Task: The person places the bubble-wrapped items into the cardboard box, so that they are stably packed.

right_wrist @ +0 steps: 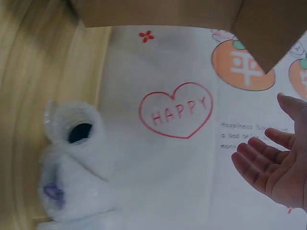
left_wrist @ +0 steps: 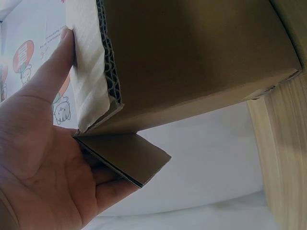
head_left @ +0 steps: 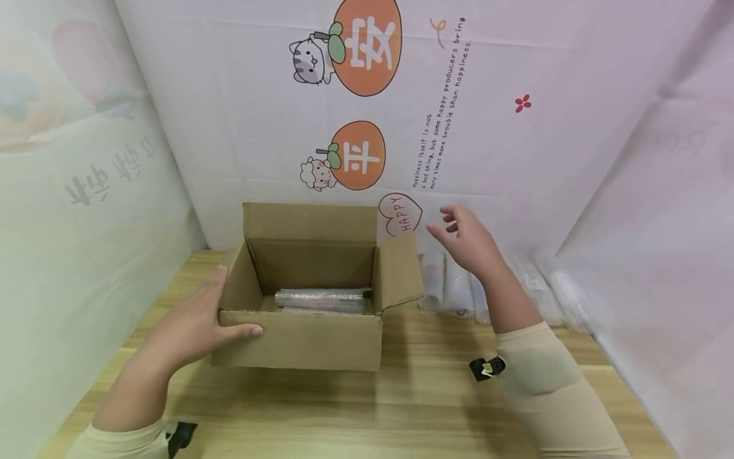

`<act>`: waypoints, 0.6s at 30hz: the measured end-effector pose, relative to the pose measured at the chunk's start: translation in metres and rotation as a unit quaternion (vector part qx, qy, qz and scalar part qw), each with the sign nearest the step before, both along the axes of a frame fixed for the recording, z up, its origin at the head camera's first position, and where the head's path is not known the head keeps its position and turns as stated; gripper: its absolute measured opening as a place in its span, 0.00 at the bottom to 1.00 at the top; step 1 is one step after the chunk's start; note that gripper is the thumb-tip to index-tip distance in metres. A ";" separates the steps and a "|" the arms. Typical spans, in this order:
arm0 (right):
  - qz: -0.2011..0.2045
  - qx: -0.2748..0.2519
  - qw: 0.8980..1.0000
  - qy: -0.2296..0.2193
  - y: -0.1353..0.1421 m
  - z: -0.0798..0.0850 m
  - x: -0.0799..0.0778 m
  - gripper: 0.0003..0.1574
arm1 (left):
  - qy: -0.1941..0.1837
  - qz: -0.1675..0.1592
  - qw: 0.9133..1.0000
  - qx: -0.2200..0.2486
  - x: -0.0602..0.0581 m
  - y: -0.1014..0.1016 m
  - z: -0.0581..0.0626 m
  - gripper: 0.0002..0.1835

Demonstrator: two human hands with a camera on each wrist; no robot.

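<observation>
Hovering empty, loosely spread: right hand point(head_left: 467, 239) | gripping cardboard box point(head_left: 301, 341) by its near-left corner: left hand point(head_left: 192, 322) | wrapped rolls point(head_left: 457, 287): below right hand, the nearer one, long axes pointing away from the body | boxed roll point(head_left: 323, 298): crosswise, between hands

The left hand point(head_left: 192, 322) grips, thumb spread from its fingers, while the right hand point(head_left: 467, 242) is raised, fingers loosely bent.

- The place looks like a small work booth; whether it is in a home or a workshop, I cannot tell.
- White sheets point(head_left: 229, 127) with cartoon prints form its walls.
- A wood-grain table point(head_left: 298, 414) bears an open cardboard box point(head_left: 298, 341) and plastic-wrapped rolls point(head_left: 432, 284).
</observation>
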State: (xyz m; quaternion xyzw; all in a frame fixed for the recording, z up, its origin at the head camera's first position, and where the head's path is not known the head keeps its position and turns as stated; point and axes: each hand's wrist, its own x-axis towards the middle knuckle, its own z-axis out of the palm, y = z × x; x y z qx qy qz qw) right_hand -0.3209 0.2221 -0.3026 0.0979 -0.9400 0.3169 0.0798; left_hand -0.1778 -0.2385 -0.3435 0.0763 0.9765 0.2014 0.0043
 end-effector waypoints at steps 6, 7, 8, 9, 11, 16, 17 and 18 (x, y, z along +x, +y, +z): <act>-0.014 0.021 0.999 -0.041 0.007 -0.028 -0.008 0.49 | -0.002 0.001 1.000 -0.003 0.000 -0.001 0.001 0.74; -0.016 0.024 0.999 -0.046 0.008 -0.033 -0.009 0.49 | -0.002 0.002 1.000 -0.004 0.000 -0.001 0.001 0.74; -0.017 0.029 0.998 -0.052 0.008 -0.037 -0.011 0.49 | -0.002 0.002 1.000 -0.006 0.000 -0.001 0.001 0.74; -0.019 0.035 0.998 -0.057 0.009 -0.042 -0.012 0.50 | 0.000 0.001 1.000 -0.005 0.000 -0.001 0.001 0.74; -0.026 0.047 0.996 -0.070 0.009 -0.052 -0.015 0.48 | 0.000 0.001 1.000 -0.006 0.000 0.000 0.001 0.74; -0.045 0.075 0.991 -0.098 0.008 -0.081 -0.026 0.46 | 0.002 0.001 1.000 -0.007 0.001 0.000 0.002 0.74; -0.047 0.078 0.991 -0.101 0.007 -0.087 -0.028 0.46 | 0.003 -0.001 1.000 -0.006 0.001 0.000 0.002 0.74; -0.048 0.079 0.990 -0.106 0.007 -0.092 -0.030 0.46 | 0.003 -0.001 1.000 -0.007 0.001 0.000 0.002 0.74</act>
